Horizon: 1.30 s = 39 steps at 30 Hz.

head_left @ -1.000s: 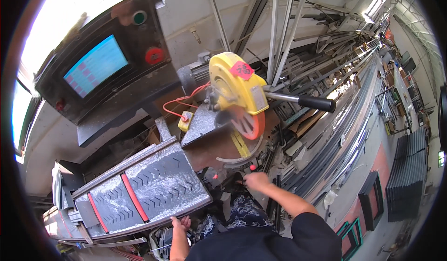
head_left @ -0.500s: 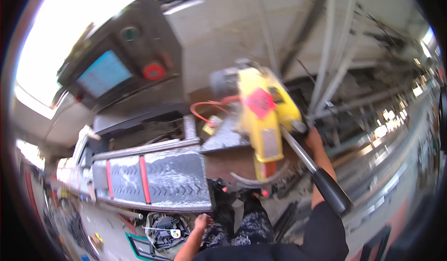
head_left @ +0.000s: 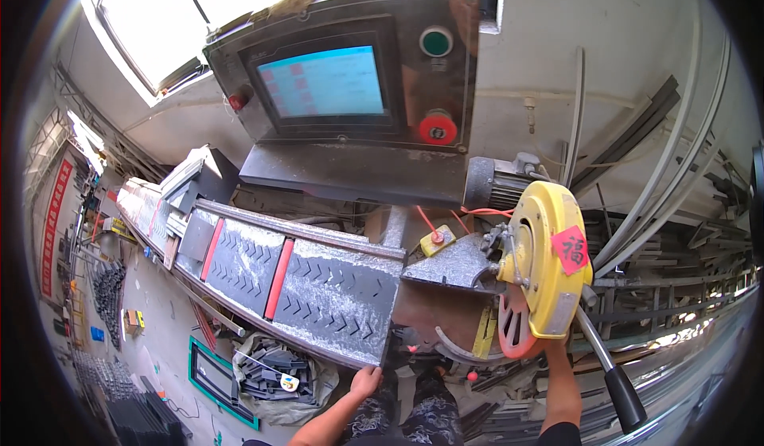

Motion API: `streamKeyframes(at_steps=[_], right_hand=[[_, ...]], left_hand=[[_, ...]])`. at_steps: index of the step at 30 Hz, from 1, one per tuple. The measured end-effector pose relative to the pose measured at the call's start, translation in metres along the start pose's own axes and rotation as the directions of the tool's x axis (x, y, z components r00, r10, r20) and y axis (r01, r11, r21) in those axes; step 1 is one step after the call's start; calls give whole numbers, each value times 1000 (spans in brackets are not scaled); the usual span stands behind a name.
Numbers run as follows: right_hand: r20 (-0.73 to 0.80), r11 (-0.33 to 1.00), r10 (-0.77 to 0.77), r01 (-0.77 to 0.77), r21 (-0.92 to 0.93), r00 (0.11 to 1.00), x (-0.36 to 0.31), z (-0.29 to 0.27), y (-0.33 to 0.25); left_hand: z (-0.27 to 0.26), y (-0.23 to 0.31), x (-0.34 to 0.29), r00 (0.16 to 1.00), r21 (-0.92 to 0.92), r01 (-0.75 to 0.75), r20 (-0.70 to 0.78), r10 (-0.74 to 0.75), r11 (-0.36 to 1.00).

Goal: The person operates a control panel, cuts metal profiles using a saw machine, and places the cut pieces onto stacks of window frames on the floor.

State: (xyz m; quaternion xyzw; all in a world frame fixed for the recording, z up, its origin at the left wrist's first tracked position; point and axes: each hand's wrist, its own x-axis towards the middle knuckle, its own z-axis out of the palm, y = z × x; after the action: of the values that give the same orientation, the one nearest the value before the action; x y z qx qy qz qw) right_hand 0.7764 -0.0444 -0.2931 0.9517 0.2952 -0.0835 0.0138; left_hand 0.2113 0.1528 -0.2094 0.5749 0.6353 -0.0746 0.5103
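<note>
Beside the near right corner of a long grey machine bed [head_left: 338, 287] is my left hand [head_left: 367, 380]. Its fingers are curled in; anything inside them is hidden. My right arm reaches up on the right, and my right hand [head_left: 557, 349] is mostly covered by the yellow head of a cutting saw [head_left: 545, 247], so its fingers do not show. Below the yellow cover hangs a slotted reddish disc [head_left: 516, 327]. A lever with a black grip [head_left: 625, 398] slants down to the right of that arm, apart from the hand.
A control panel with a lit screen [head_left: 325, 84], a green button [head_left: 436, 42] and a red knob [head_left: 438, 130] stands behind the bed. On the floor lie a sack of dark offcuts [head_left: 282, 378] and a green-edged frame [head_left: 223, 382]. Long profiles [head_left: 684, 311] fill racks on the right.
My view has swung to the right side of level, so the panel and saw sit farther right in it. My left hand has come up against the bed's corner; the right remains behind the saw head.
</note>
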Motion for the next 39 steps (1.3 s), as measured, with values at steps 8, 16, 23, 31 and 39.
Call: streamKeyframes(at_steps=[8,16,23,31,39], right_hand=[[-74,911,-369,376,171,927,-82,-68,-293],[-220,628,-434,468,622,874,-172,-93,-426],[-118,797,-343,355,489,932,-170,-73,-332],[-9,739,-245,193,645,969,-155,-60,-345],[405,37,-60,-403,914,913,-115,-17,-376]], left_hand=[[-36,122,37,774,395,-455,-267,574,798],[-63,140,104,498,681,-526,-240,834,510],[-71,154,140,369,781,-540,-115,922,313],[-162,111,206,442,818,-500,-42,896,285],[-269,70,233,527,806,-471,-68,847,358]])
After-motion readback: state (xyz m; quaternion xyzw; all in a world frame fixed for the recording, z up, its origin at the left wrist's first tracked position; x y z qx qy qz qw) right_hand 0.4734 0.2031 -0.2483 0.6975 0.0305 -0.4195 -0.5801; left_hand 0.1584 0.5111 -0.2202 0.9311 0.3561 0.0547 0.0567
